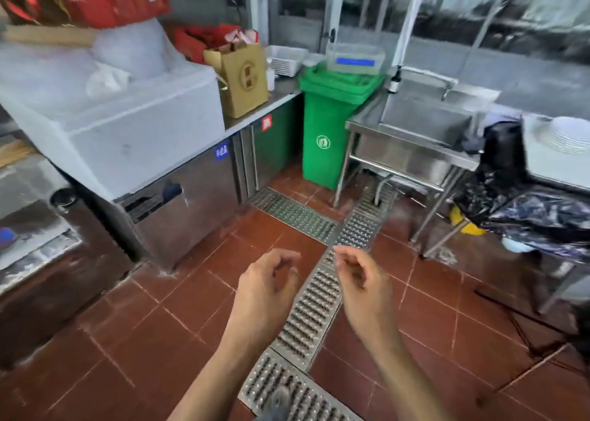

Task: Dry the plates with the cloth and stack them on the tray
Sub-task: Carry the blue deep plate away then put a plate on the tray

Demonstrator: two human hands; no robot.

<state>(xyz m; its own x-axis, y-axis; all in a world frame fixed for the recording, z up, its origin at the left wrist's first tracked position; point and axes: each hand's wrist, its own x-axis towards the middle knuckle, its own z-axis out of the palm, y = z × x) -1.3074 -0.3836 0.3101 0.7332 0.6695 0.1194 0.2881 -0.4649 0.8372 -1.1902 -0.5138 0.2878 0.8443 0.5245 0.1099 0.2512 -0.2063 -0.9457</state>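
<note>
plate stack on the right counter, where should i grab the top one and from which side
Probably by the rim of the top plate in the plate stack, coming from its left, open side: the plates lie flat and nested, so only rims overhang. Both the left hand and right hand are empty, fingers loosely curled.

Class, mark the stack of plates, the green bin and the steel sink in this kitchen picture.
stack of plates (571, 133), head view, on the top plate's white face.
green bin (322, 140), head view, on its front wall.
steel sink (424, 117), head view, on the basin's inner back wall.
</note>
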